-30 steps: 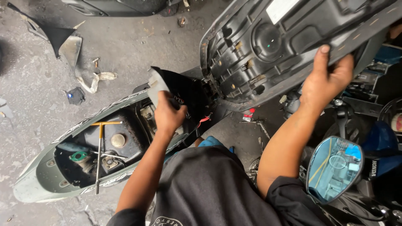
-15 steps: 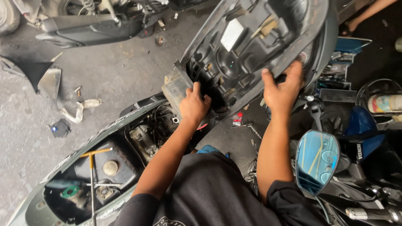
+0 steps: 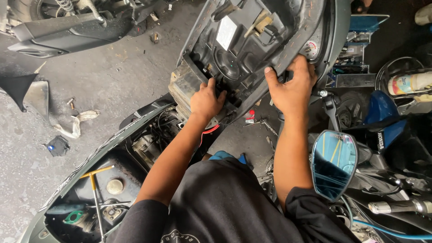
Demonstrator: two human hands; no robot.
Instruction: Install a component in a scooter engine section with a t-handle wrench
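Observation:
A black scooter seat [image 3: 252, 40] is raised with its ribbed underside facing me. My left hand [image 3: 205, 100] grips the lower edge of that underside near the hinge end. My right hand [image 3: 291, 85] holds the seat's right rim, fingers curled over it. Below lies the scooter's open body [image 3: 135, 148] with its engine bay and wiring exposed. A yellow T-handle wrench [image 3: 93, 180] rests in the open bay at lower left.
A round blue-tinted mirror [image 3: 334, 163] stands at right beside handlebar parts [image 3: 396, 207]. Another scooter's black panel [image 3: 67, 29] lies at top left. Rags and debris [image 3: 74, 123] litter the concrete floor. A tool rack [image 3: 355, 58] is at the upper right.
The seat has come closer and more upright. My left hand moved up from the bay onto the seat's lower edge; my right hand shifted down along the seat's rim.

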